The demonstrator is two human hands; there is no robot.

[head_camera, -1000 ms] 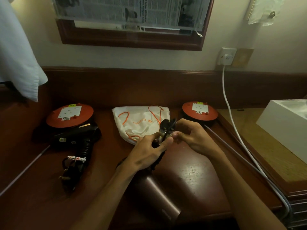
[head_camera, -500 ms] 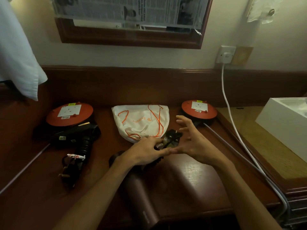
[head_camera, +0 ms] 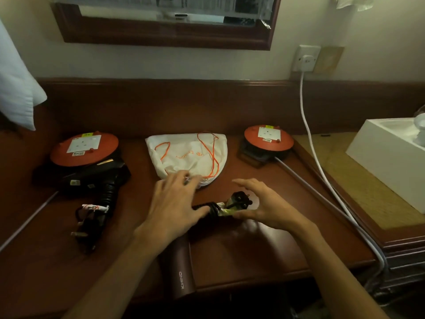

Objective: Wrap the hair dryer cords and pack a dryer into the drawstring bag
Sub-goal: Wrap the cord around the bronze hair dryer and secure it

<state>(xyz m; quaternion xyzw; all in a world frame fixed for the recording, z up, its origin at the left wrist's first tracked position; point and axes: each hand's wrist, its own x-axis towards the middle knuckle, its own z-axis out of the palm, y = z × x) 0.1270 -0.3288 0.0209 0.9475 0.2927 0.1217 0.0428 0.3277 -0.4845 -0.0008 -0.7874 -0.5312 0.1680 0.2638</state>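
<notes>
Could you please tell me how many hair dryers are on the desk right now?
2. The black hair dryer lies at the left, against the left orange reel. The maroon hair dryer lies at the front edge, partly under the left hand.

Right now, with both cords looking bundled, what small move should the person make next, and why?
Probably the left hand should take hold of the white drawstring bag and pull its mouth open. Its fingers already reach the bag's near edge, the bag lies flat, and the maroon dryer lies on the desk with its cord bundle tied, beside the open right hand.
</notes>
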